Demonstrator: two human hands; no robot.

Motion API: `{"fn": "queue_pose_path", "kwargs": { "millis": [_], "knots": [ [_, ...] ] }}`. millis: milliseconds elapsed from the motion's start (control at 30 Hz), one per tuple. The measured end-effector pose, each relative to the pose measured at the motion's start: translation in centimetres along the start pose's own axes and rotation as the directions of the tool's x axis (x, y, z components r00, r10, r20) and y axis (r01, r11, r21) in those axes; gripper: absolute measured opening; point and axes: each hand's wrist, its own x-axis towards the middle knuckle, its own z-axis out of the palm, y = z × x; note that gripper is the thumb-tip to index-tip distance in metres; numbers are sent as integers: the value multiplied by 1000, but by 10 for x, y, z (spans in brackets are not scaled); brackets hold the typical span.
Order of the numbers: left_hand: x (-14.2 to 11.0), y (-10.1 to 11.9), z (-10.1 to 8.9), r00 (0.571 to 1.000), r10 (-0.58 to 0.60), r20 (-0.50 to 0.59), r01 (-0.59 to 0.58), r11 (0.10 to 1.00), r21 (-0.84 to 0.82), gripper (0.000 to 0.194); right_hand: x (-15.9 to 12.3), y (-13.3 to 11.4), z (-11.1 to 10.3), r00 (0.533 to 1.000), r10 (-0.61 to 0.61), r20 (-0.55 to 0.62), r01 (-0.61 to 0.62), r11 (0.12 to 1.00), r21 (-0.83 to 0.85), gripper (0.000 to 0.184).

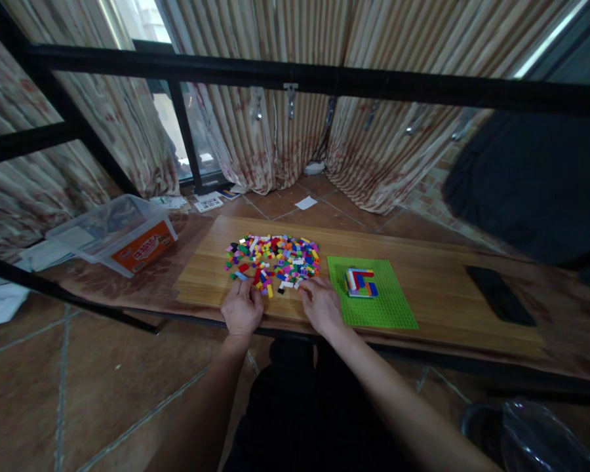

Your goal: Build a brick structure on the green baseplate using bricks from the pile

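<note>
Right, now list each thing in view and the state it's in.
Toy bricks: loose, heaped
Green studded baseplate: lying flat
Brick build: joined, on baseplate
Clear plastic bin: open, lidless
Black phone: lying flat, dark
Curtains: parted at left
Left hand: fingers lowered at the bricks
Right hand: fingers lowered at the bricks

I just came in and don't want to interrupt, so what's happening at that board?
A person's left hand and right hand are at the near edge of a pile of small colored bricks. Right of the pile, a small multicolored brick build sits on a green baseplate.
</note>
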Motion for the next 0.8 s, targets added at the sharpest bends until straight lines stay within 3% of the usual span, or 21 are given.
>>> {"fn": "queue_pose_path", "kwargs": {
  "millis": [367, 633, 800],
  "knots": [
    [-1, -1, 2, 1000, 2, -6, -2, 1000, -5, 27, 21, -11, 20, 988, -143, 60, 148, 985, -86, 20],
    [0, -3, 2, 1000, 7, -4, -7, 1000, -23, 27, 18, 5, 8, 995, -95, -5, 95, 993, -75, 26],
    [0, -2, 2, 1000, 4, -12, -4, 1000, -11, 26, 37, 7, 2, 998, -46, -40, 41, 994, -101, 26]
  ]
}}
